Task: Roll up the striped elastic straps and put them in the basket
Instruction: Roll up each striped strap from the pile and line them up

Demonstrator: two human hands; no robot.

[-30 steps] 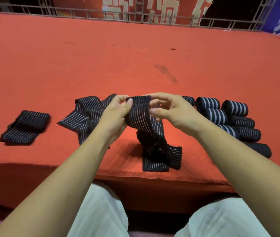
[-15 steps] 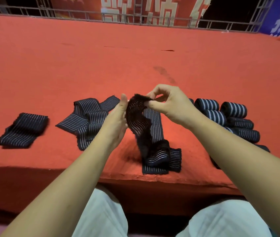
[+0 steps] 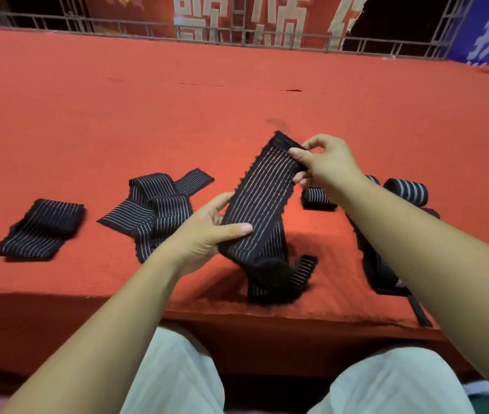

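A black elastic strap with thin pale stripes (image 3: 264,192) is stretched at a slant above the red cloth. My right hand (image 3: 324,162) pinches its upper end. My left hand (image 3: 207,231) holds the strap lower down, thumb across its face. The strap's loose tail (image 3: 279,279) lies crumpled near the table's front edge. Two more unrolled straps lie to the left: a tangled one (image 3: 153,204) and a folded one (image 3: 43,228). Rolled straps (image 3: 407,189) lie at the right, partly hidden by my right arm. No basket is in sight.
The table has a red cloth (image 3: 237,100) over it, and its front edge runs just above my knees. A dark flat strap or bag part (image 3: 386,273) lies under my right forearm. A metal railing (image 3: 237,31) and banners stand at the back.
My right hand has lifted the strap's end up and to the right. My left hand slid down and now grips the strap lower, so the strap is pulled out straight.
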